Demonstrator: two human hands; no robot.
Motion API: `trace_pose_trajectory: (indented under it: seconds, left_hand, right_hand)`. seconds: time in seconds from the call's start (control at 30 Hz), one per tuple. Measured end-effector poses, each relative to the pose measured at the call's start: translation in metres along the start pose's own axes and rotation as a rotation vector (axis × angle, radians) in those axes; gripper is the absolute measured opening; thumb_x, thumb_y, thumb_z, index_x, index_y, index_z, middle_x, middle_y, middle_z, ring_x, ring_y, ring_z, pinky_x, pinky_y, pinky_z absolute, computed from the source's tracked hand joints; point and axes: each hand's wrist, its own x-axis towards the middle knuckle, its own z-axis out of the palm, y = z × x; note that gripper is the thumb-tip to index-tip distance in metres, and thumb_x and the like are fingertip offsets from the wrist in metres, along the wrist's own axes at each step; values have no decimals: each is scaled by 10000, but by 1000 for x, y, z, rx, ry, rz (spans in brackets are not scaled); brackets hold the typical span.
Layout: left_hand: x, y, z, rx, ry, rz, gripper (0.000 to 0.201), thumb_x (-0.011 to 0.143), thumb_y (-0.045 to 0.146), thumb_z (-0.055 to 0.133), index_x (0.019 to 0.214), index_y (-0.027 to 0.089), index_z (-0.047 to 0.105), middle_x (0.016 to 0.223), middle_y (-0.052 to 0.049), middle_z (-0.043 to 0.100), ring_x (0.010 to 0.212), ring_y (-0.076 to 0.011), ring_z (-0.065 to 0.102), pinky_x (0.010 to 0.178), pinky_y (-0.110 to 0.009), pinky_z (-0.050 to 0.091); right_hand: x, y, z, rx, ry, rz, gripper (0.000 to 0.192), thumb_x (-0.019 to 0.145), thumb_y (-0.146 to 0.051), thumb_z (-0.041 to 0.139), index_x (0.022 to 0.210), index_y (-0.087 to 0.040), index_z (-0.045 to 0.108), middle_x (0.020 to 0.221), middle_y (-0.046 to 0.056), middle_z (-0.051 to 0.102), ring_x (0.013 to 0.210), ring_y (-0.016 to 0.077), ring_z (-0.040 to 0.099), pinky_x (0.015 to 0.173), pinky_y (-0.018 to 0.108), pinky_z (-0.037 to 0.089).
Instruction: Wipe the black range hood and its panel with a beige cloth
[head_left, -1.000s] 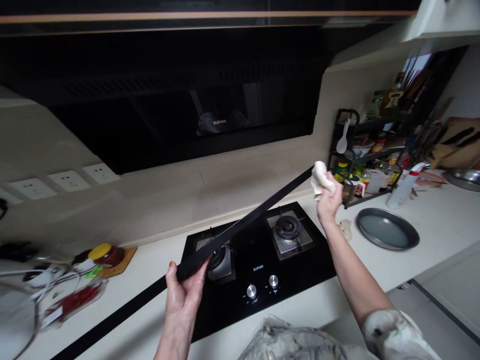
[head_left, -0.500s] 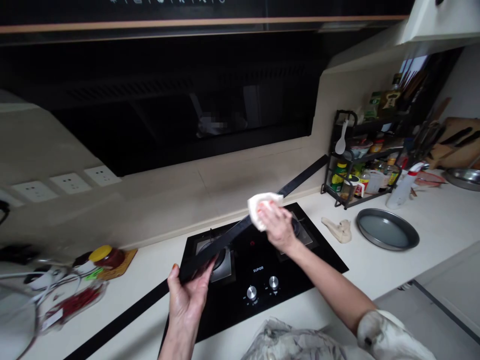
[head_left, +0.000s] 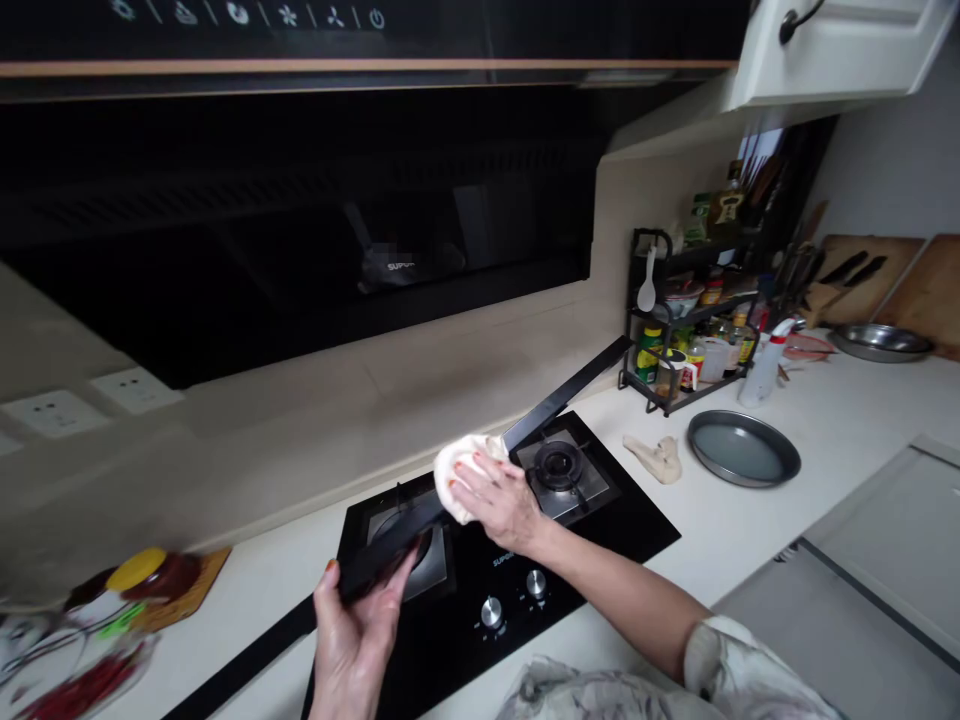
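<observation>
Our left hand (head_left: 352, 640) grips one end of a long, flat black strip (head_left: 555, 400); our right hand (head_left: 499, 500) presses a crumpled white cloth (head_left: 457, 465) around it.

The right hand (head_left: 499, 497) with the white cloth (head_left: 461, 468) has slid down the long black strip (head_left: 480, 465), from the far right end toward the near left hand (head_left: 358, 625). Now the cloth is near the middle, closer to that hand.

Left hand (head_left: 352, 640) low, palm up, grip closed; right hand (head_left: 499, 500) forward, fingers curled, forearm extended.
</observation>
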Motion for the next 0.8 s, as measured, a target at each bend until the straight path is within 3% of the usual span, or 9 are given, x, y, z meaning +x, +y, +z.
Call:
trace_pose_trajectory:
  seconds: [0.1,0.23,0.33,0.4,0.47,0.57,0.63,0.7,0.8]
  left_hand:
    - [0,14,-8,7,17,-14,828,833,234,698,1598,116,404,1587,-260,520,1514,-439,464,1158,-590,505]
    - [-2,30,-19,20,19,5,894,770,253,709,1593,88,400,1615,-283,480,1552,-460,395,1173,-601,473]
    - [-3,30,-21,57,21,59,882,758,229,698,1584,99,417,1614,-266,490,1554,-457,392,1179,-622,454]
    - [-3,25,-18,86,2,70,858,771,214,694,1582,120,428,1607,-248,507,1543,-452,413,1181,-635,446]
    - [-2,19,-12,116,-3,66,834,790,212,696,1580,139,438,1597,-239,523,1530,-452,434,1172,-635,457]
    - [-1,13,-6,154,24,51,826,808,219,704,1590,170,440,1590,-228,538,1517,-457,449,1148,-617,489]
    - [1,12,-8,168,39,30,848,809,225,702,1608,179,423,1595,-229,535,1520,-457,444,1138,-607,501]
    - [2,15,-13,167,39,8,890,804,232,694,1636,168,384,1605,-239,520,1532,-450,429,1131,-594,509]
    - [1,21,-22,153,36,-8,925,810,248,678,1666,150,341,1608,-249,514,1550,-434,409,1110,-552,538]
  right_hand:
    - [1,59,-18,-121,42,93,523,977,-98,511,1453,-250,666,1486,23,673,1535,240,453,1107,416,430]
    - [-12,165,-47,-205,67,397,651,913,-48,413,1493,-226,648,1521,81,640,1537,274,453,1154,486,407]
    - [-23,204,-56,-190,152,633,652,888,-81,389,1458,-208,679,1528,100,628,1533,287,447,1201,539,391]
    - [-28,195,-52,-163,201,705,652,906,-96,372,1480,-201,663,1552,110,604,1565,289,399,1222,552,384]
    - [-34,161,-43,-121,190,667,656,941,-84,348,1520,-211,631,1572,107,585,1592,285,360,1222,541,395]
    - [-42,96,-24,-44,43,440,626,988,-74,381,1550,-241,601,1562,84,602,1590,277,375,1165,482,450]
    - [-45,72,-15,-23,-45,292,584,1000,-97,440,1534,-259,614,1543,66,623,1566,271,416,1124,449,479]
    - [-46,76,-15,-64,-50,262,566,1001,-108,442,1509,-264,636,1521,62,642,1549,268,442,1115,453,488]
    - [-45,128,-29,-148,87,452,622,977,-82,353,1511,-225,638,1532,88,626,1593,270,379,1182,512,459]
